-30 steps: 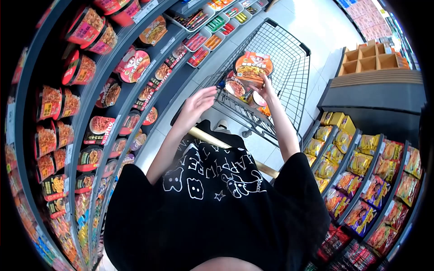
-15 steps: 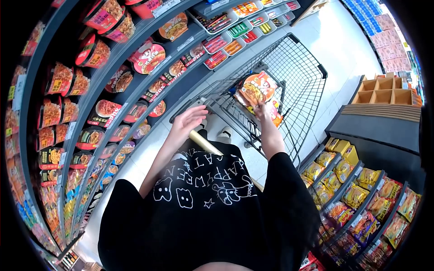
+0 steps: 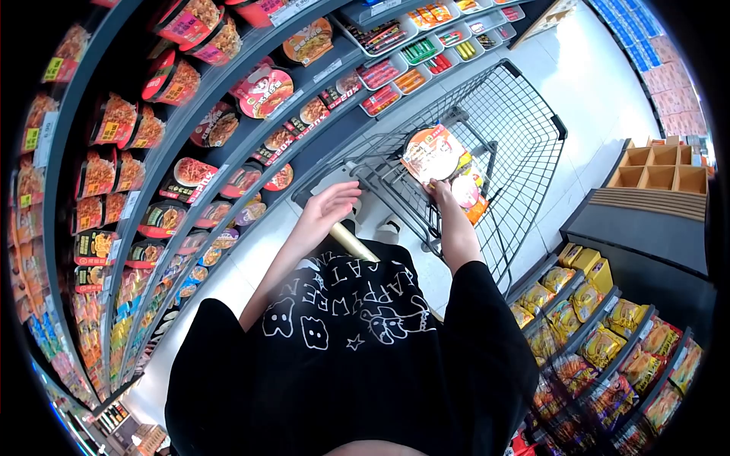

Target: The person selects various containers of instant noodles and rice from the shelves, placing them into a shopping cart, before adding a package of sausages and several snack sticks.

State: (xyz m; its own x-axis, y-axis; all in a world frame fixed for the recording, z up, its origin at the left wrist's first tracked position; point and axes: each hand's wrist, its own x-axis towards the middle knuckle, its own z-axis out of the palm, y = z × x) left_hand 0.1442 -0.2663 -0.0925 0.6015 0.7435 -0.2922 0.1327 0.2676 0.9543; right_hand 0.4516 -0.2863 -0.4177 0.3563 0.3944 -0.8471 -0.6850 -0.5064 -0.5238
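Right hand (image 3: 442,188) grasping noodle bowl (image 3: 431,152) by its lower edge, upper centre of frame, over the cart (image 3: 525,129); bowl not yet set down; other packs (image 3: 468,194) already inside; left hand (image 3: 332,205) released, fingers spread, just above the cart handle (image 3: 353,243).

The noodle bowl (image 3: 432,152) is covering most fingers of the right hand (image 3: 443,190) and part of the packets (image 3: 468,194) lying at the near edge of the shopping cart (image 3: 525,129), leaving their number and print impossible to tell. The cart's yellow handle (image 3: 351,242) is disappearing under the person's black shirt (image 3: 357,334) just below the left hand (image 3: 331,207), while the shoes (image 3: 388,226) are showing only partly behind the cart's wire. Along the left shelves (image 3: 152,190), stocked bowls are blurring and getting cropped by the round edge of the view, their price tags too small to read.
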